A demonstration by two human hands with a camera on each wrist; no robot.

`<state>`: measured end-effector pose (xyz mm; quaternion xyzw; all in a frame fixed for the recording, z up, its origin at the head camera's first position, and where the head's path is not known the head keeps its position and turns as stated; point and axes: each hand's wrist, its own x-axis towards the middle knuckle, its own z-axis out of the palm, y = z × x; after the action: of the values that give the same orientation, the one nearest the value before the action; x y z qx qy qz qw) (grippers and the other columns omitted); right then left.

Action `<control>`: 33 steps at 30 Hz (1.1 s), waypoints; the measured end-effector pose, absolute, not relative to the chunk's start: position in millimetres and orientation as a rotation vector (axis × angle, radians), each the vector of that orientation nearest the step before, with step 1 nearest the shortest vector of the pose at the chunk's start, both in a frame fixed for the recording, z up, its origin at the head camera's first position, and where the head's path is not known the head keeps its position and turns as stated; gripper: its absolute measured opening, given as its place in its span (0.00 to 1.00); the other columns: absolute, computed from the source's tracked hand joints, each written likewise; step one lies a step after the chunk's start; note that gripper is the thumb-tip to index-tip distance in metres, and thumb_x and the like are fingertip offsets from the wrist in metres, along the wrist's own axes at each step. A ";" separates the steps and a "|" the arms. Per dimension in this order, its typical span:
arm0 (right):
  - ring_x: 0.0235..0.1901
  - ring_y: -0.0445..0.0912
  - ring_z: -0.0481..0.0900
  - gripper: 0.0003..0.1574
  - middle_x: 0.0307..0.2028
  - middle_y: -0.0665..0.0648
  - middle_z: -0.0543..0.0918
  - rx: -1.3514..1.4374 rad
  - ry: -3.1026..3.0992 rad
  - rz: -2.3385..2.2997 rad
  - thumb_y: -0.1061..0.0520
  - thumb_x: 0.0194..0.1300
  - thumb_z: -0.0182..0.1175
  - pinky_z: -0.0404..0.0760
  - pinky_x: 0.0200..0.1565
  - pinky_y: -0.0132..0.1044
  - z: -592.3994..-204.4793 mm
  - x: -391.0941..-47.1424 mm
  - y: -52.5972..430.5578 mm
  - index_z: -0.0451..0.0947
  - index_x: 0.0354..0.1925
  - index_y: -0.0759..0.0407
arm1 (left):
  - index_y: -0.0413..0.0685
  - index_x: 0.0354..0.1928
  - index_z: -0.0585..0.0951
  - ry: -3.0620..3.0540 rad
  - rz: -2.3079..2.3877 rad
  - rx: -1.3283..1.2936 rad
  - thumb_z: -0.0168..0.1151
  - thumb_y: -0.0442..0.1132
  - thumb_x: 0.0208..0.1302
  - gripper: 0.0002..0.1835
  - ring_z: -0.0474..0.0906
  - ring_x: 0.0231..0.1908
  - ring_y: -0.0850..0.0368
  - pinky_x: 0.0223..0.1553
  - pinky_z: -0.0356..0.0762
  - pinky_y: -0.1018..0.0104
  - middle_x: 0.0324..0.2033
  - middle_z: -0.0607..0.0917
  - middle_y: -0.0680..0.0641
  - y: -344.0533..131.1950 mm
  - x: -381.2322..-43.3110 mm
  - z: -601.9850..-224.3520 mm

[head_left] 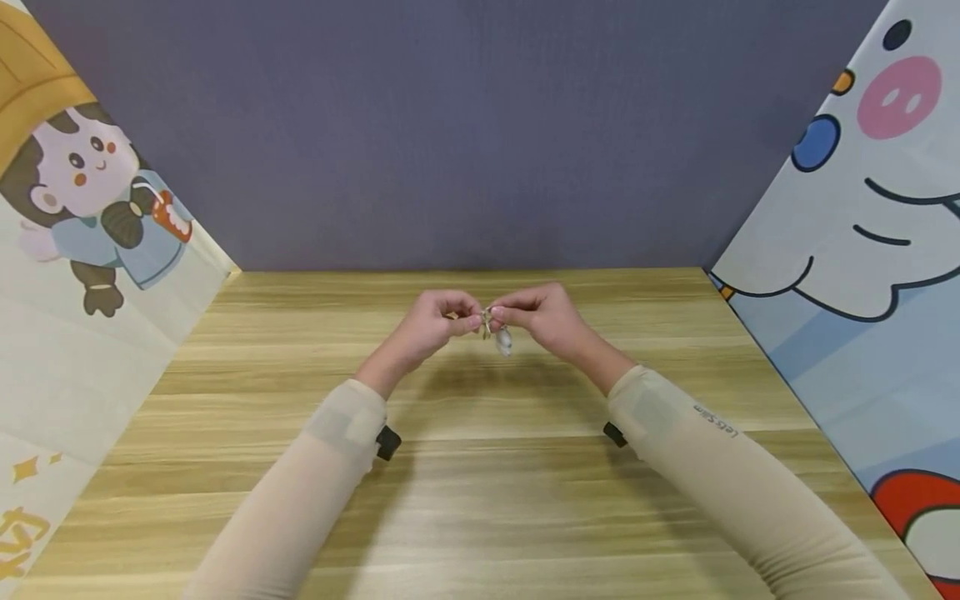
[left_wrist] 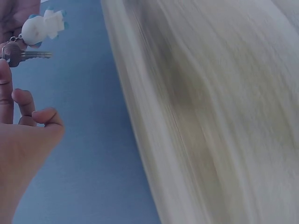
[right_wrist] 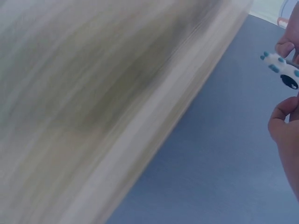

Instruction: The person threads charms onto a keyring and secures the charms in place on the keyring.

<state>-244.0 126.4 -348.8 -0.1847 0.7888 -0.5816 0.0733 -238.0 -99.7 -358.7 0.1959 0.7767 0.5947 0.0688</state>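
Observation:
In the head view, both hands meet over the far part of the table around a small keychain. My left hand point(head_left: 438, 323) pinches its key ring point(left_wrist: 6, 50) from the left, with thumb and forefinger. From the other side, my right hand point(head_left: 546, 318) pinches the ring between thumb and forefinger. A metal key point(left_wrist: 36, 54) hangs from the ring. Beside it dangles a small white figurine charm point(head_left: 504, 342) on a short chain; its blue-green patches point(right_wrist: 274, 68) and a dark eye show in the right wrist view. Fingertips hide part of the ring.
The wood-grain table point(head_left: 487, 500) lies below the hands. A grey-blue panel point(head_left: 480, 133) rises along its far edge. Printed cartoon panels stand at the left point(head_left: 97, 192) and right point(head_left: 840, 225). Dark wrist devices point(head_left: 387, 442) show under the pale sleeves.

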 end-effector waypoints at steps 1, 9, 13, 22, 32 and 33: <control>0.43 0.47 0.92 0.12 0.36 0.56 0.94 -0.554 2.351 -1.781 0.57 0.73 0.69 0.88 0.54 0.42 -350.1 -244.1 126.1 0.91 0.49 0.63 | 0.39 0.40 0.86 2.321 1.816 0.588 0.67 0.31 0.71 0.02 0.79 0.40 0.53 0.45 0.79 0.61 0.33 0.85 0.52 -99.1 -237.6 -359.1; 0.35 0.41 0.91 0.09 0.31 0.50 0.92 -0.479 1.990 -2.167 0.70 0.74 0.62 0.89 0.47 0.34 -361.1 -243.0 118.8 0.87 0.46 0.76 | 0.36 0.39 0.84 2.182 2.026 0.560 0.65 0.27 0.72 0.02 0.82 0.39 0.54 0.45 0.80 0.67 0.30 0.87 0.58 -92.7 -234.9 -363.3; 0.34 0.41 0.90 0.11 0.32 0.52 0.92 -0.402 1.821 -2.279 0.72 0.75 0.59 0.89 0.46 0.33 -363.6 -240.9 115.9 0.89 0.42 0.68 | 0.40 0.39 0.84 2.143 2.083 0.540 0.64 0.27 0.73 0.03 0.81 0.39 0.60 0.48 0.79 0.64 0.30 0.87 0.60 -91.6 -234.4 -366.2; 0.37 0.42 0.92 0.13 0.32 0.52 0.94 -0.523 2.296 -1.971 0.64 0.74 0.65 0.89 0.49 0.34 -357.8 -240.7 119.8 0.87 0.49 0.75 | 0.40 0.44 0.86 2.189 2.005 0.505 0.66 0.33 0.74 0.03 0.80 0.42 0.55 0.52 0.78 0.57 0.33 0.88 0.60 -97.0 -233.0 -364.5; 0.37 0.51 0.92 0.11 0.39 0.62 0.94 -0.751 2.656 -1.541 0.59 0.75 0.67 0.91 0.44 0.46 -347.5 -239.4 121.8 0.91 0.49 0.64 | 0.38 0.46 0.87 2.238 1.846 0.523 0.67 0.33 0.73 0.06 0.82 0.41 0.56 0.52 0.80 0.59 0.39 0.88 0.44 -104.4 -238.0 -356.7; 0.37 0.50 0.92 0.11 0.38 0.61 0.94 -0.800 2.693 -1.491 0.59 0.75 0.67 0.91 0.43 0.45 -346.0 -239.1 121.8 0.91 0.49 0.63 | 0.39 0.46 0.87 2.247 1.819 0.521 0.67 0.33 0.73 0.05 0.82 0.41 0.56 0.52 0.80 0.59 0.39 0.88 0.44 -105.0 -238.5 -355.5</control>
<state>-239.1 121.8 -346.0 -0.2516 0.8465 -0.4687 -0.0195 -238.5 -105.0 -355.5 0.1764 0.7610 0.6159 0.1020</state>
